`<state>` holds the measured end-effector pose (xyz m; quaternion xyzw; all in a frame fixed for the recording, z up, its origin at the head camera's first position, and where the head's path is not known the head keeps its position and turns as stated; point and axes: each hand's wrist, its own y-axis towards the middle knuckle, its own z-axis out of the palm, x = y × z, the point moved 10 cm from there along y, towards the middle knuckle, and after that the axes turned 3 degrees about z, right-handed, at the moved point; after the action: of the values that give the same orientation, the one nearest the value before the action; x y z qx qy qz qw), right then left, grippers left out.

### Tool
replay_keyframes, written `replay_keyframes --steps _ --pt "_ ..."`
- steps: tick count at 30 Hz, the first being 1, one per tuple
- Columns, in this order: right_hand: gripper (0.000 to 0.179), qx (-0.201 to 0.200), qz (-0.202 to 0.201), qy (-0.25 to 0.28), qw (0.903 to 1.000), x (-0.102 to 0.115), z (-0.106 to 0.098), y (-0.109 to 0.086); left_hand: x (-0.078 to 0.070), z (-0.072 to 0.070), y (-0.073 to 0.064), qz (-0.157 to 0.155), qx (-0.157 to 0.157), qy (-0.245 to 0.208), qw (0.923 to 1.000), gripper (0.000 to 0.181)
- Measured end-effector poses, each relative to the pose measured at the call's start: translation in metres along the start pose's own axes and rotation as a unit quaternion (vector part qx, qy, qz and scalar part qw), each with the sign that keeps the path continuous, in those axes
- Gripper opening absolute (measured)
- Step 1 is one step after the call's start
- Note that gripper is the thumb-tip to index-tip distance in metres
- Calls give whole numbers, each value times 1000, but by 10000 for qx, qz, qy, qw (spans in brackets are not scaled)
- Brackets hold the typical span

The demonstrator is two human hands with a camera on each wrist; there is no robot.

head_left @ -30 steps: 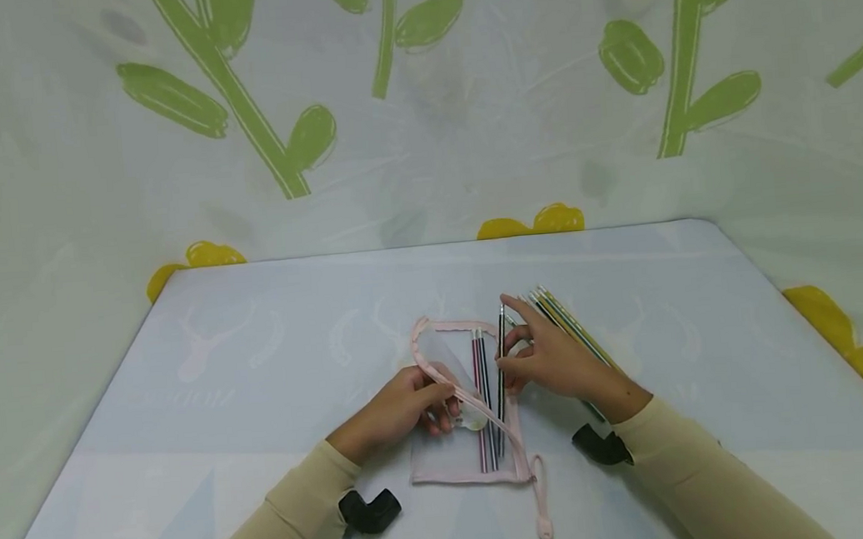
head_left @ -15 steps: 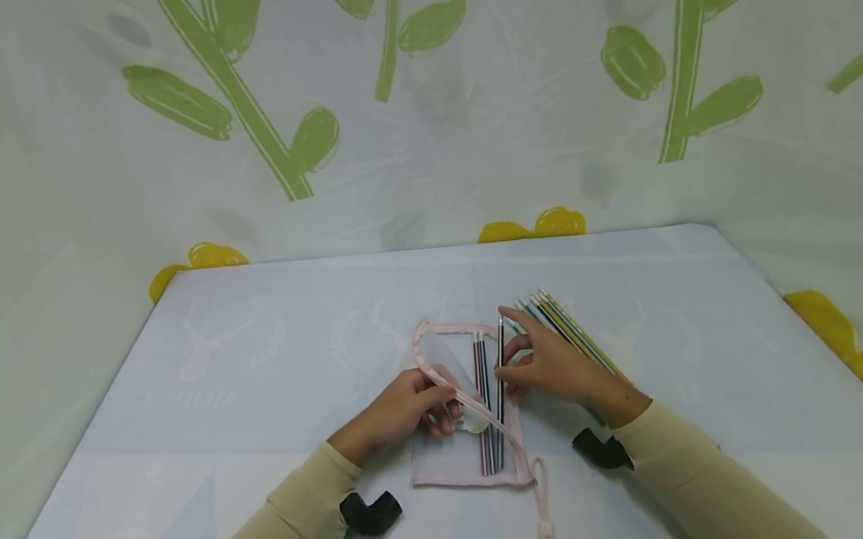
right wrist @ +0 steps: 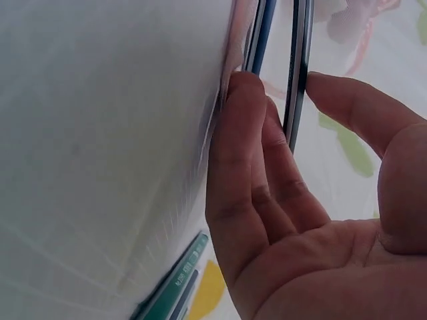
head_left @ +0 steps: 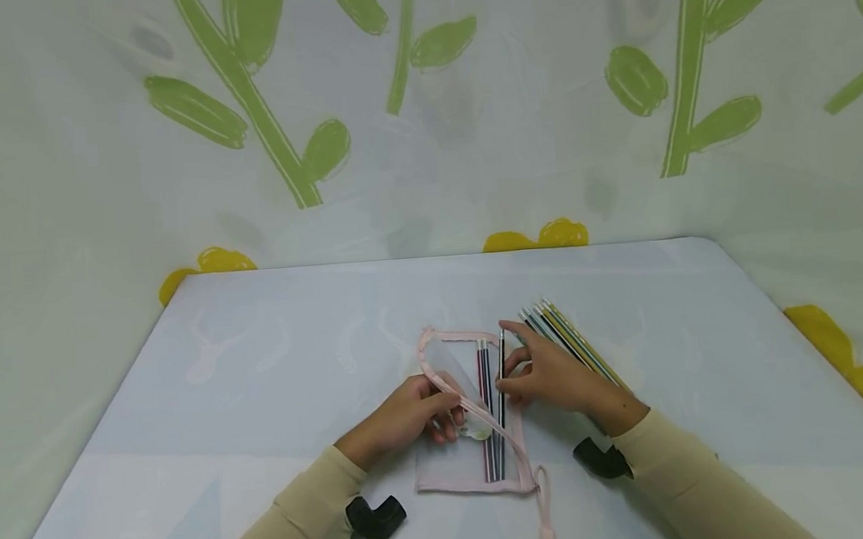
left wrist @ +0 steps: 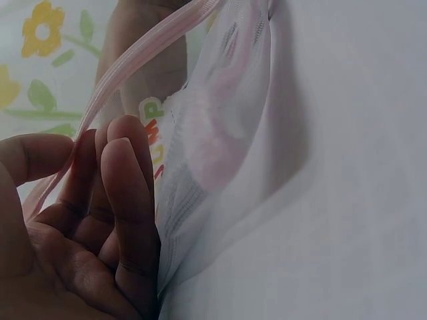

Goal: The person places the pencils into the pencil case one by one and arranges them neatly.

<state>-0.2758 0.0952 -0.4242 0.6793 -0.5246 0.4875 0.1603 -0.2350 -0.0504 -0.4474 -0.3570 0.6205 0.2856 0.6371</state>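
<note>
A see-through mesh zip pouch (head_left: 447, 490) with pink edging lies in the middle of the table. My left hand (head_left: 421, 412) pinches its pink zipper edge (left wrist: 137, 60) between thumb and fingers, holding the mouth raised and apart. Several striped pencils (head_left: 482, 370) lie inside, red-striped and dark. My right hand (head_left: 548, 378) pinches a dark striped pencil (head_left: 501, 377) with thumb and fingers, the index fingertip at its upper end. That pencil's lower part is within the pouch, beside the others. In the right wrist view, the thumb presses the pencil (right wrist: 299, 67) from one side.
Several loose pencils (head_left: 571, 333), green, yellow and dark, lie fanned out behind and partly under my right hand and wrist. A pink pull strap (head_left: 546, 516) hangs from the pouch's near right corner. The pale table (head_left: 293, 329) meets a leaf-patterned wall covering (head_left: 528, 146).
My right hand has brought the dark pencil slightly lower and further into the pouch, towards the other pencils. The left hand keeps its hold on the zipper edge. The head view has tilted slightly.
</note>
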Motion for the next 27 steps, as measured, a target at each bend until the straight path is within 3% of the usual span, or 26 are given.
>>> replay_keyframes --steps 10,17,27 --pt "92 76 193 -444 9988 0 3 6 3 0 -2 -85 -19 -53 9999 21" --pt "91 282 77 -893 9956 3 7 12 3 2 -1 -103 21 -55 9999 21" --pt "89 454 108 -1069 9932 3 11 18 1 2 -1 -120 42 -34 9999 22"
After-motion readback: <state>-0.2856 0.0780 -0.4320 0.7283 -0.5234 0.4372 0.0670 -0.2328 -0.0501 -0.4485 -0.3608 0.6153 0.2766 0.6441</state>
